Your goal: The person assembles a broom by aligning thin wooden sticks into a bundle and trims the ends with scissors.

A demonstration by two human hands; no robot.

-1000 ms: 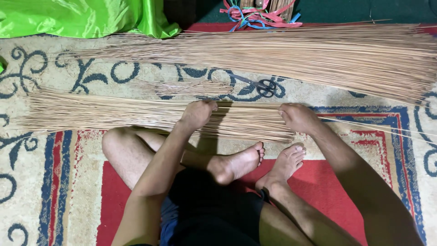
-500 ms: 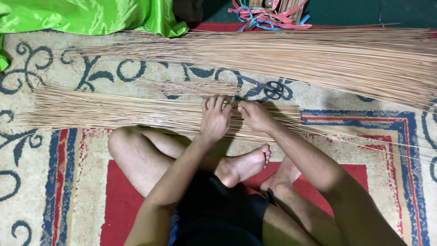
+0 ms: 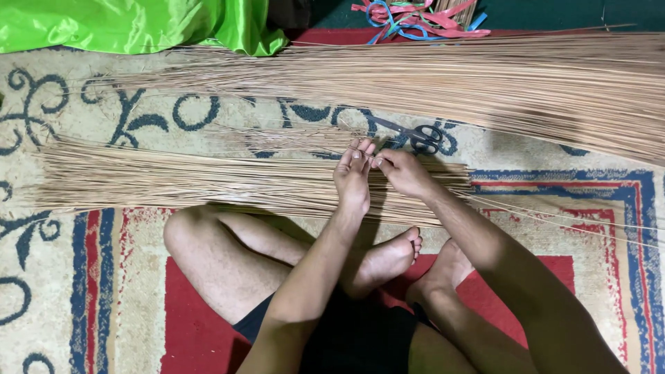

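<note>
Near stick bundle point(image 3: 208, 181) lies on carpet point(image 3: 83, 277) in front of crossed legs, long axis left-right, under both hands. Left hand point(image 3: 353, 181) fingers together, flat over sticks. Right hand point(image 3: 404, 173) pinches few thin sticks, touching left fingertips. Earlier hands were well apart; now meet at bundle middle.
</note>
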